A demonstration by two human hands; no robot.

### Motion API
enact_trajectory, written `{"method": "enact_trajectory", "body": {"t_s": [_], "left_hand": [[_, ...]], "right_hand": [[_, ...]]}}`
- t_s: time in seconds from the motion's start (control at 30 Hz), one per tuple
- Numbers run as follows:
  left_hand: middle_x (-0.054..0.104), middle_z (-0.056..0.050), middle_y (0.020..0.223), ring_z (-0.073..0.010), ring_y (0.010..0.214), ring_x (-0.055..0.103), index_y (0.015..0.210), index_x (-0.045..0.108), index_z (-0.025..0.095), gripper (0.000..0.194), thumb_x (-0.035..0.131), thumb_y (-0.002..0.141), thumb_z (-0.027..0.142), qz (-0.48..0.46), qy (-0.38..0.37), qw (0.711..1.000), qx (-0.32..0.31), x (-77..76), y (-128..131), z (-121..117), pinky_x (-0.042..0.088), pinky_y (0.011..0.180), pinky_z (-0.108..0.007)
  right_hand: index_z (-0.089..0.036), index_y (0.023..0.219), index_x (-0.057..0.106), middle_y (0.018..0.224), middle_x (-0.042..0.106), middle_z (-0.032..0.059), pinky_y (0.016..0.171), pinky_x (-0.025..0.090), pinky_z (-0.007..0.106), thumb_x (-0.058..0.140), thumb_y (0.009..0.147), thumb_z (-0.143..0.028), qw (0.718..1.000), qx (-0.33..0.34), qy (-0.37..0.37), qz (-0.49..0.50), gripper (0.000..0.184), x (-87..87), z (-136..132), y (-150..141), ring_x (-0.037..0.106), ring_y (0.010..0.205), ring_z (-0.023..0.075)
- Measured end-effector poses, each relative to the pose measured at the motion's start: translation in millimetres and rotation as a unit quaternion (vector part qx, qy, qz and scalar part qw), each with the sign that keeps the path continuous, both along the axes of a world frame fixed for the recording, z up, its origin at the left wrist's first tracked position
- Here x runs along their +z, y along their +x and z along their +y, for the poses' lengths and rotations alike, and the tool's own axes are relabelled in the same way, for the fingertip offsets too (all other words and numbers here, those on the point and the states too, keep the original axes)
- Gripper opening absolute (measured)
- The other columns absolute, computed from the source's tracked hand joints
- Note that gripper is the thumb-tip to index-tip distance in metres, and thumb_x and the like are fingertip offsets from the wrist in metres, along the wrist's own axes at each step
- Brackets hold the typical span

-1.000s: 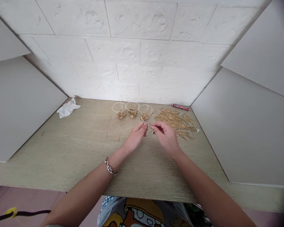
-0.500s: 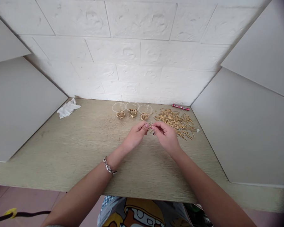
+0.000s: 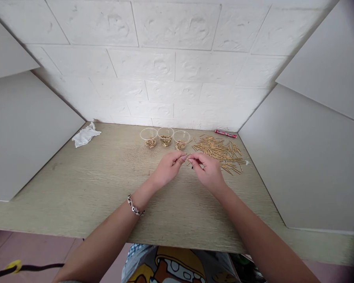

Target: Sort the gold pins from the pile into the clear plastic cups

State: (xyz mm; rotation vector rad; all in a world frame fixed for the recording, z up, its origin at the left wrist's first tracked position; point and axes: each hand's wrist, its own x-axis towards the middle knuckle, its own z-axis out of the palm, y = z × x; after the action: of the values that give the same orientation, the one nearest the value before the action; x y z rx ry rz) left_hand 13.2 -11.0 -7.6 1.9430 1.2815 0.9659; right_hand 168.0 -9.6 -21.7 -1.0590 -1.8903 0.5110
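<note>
My left hand (image 3: 170, 168) and my right hand (image 3: 205, 169) meet over the middle of the table, fingertips almost touching. Both are pinched closed around a small gold-coloured metal piece (image 3: 187, 158); its exact shape is too small to make out. Just beyond the fingers stand three clear plastic cups, the left one (image 3: 148, 135), the middle one (image 3: 165, 133) and the right one (image 3: 181, 137), each with small gold pieces at the bottom. Right of my right hand spreads a pile of thin gold metal pins (image 3: 215, 148). A few loose pins lie under my fingertips.
The wooden table (image 3: 85, 188) meets a white brick-patterned wall (image 3: 159, 63). White panels stand on the left (image 3: 26, 137) and right (image 3: 312, 165). A crumpled white tissue (image 3: 86, 136) lies at the back left, a red wrapped stick (image 3: 225, 133) at the back right.
My left hand and wrist have shifted very slightly to the left. The right hand stays almost where it was, and both remain pinched together.
</note>
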Motion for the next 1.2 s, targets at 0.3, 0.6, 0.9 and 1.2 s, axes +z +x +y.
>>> {"method": "enact_trajectory", "body": {"t_s": [0.3,0.6,0.9,1.2], "left_hand": [[0.045,0.000,0.064,-0.0133,0.065,0.042,0.067,0.046,0.016,0.026,0.037,0.085,0.032,-0.003,-0.007,1.000,0.028,-2.5,5.1,-1.8,0.032,0.063,-0.025],[0.038,0.002,0.059,-0.0106,0.059,0.036,0.063,0.041,0.016,0.028,0.037,0.084,0.035,-0.117,-0.089,0.987,0.065,-8.2,13.6,-6.0,0.031,0.058,-0.023],[0.038,0.003,0.059,-0.0100,0.058,0.035,0.065,0.042,0.016,0.029,0.038,0.083,0.037,-0.155,-0.111,0.979,0.066,-10.8,15.8,-6.0,0.032,0.059,-0.023],[0.041,0.002,0.060,-0.0112,0.062,0.039,0.062,0.041,0.016,0.029,0.037,0.084,0.035,-0.098,-0.069,0.990,0.080,-7.2,14.3,-6.3,0.033,0.061,-0.023]], "right_hand": [[-0.018,0.082,0.061,0.071,0.063,0.0031,0.061,0.043,0.026,0.046,0.082,-0.023,0.998,-0.019,0.040,-0.042,0.016,-1.1,-0.3,-1.1,0.056,0.066,0.0142],[-0.018,0.079,0.061,0.072,0.063,0.0031,0.061,0.043,0.025,0.047,0.081,-0.022,0.998,-0.063,0.020,-0.005,0.015,-5.1,-5.1,-9.6,0.056,0.065,0.0139],[-0.018,0.080,0.061,0.076,0.065,0.0043,0.064,0.044,0.026,0.045,0.082,-0.022,0.996,-0.066,0.050,-0.021,0.016,-5.5,-6.4,-10.5,0.058,0.068,0.0142],[-0.018,0.081,0.063,0.075,0.065,0.0045,0.064,0.047,0.029,0.049,0.080,-0.027,0.996,-0.061,-0.042,0.053,0.016,-7.9,-5.8,-12.4,0.060,0.065,0.0149]]}}
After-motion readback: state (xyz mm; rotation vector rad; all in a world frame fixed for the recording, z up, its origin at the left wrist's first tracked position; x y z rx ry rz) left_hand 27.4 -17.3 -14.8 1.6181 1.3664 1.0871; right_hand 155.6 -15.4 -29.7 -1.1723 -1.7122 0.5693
